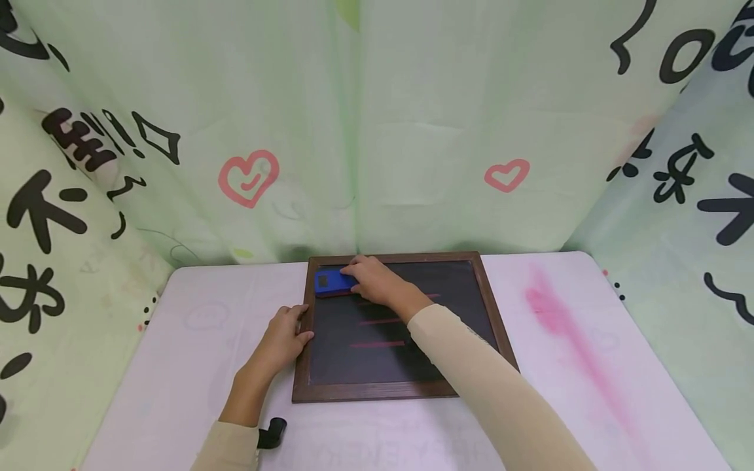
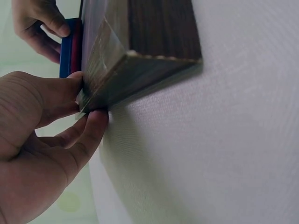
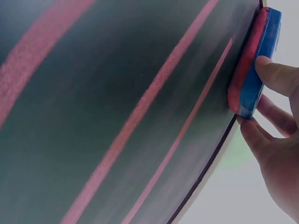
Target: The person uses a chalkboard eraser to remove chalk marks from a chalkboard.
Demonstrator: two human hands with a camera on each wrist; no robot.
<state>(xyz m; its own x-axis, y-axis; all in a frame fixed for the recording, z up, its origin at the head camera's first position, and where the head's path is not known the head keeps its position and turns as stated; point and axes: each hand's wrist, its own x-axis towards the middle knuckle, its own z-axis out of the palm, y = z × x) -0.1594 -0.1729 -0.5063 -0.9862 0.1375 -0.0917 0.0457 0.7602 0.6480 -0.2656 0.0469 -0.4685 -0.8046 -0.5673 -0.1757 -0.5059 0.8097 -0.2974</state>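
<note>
A chalkboard (image 1: pixel 365 369) with a brown wooden frame lies on the table, several pink chalk lines (image 1: pixel 377 344) across its dark surface. My right hand (image 1: pixel 379 281) grips a blue chalkboard eraser (image 1: pixel 331 281) at the board's upper left corner. In the right wrist view the eraser's red felt side (image 3: pixel 247 58) rests against the board, thumb and fingers on its blue body. My left hand (image 1: pixel 279 341) pinches the frame's left side; in the left wrist view the thumb is on one face and fingertips (image 2: pixel 96 122) touch the underside. The right forearm covers part of the board's right half.
The board stands on a white table (image 1: pixel 230 314) with a pink smear (image 1: pixel 565 327) at the right. Pale green curtains (image 1: pixel 412 131) with black writing and pink hearts enclose the table's back and sides. A black strap end (image 1: pixel 273 433) sticks out from the left wrist.
</note>
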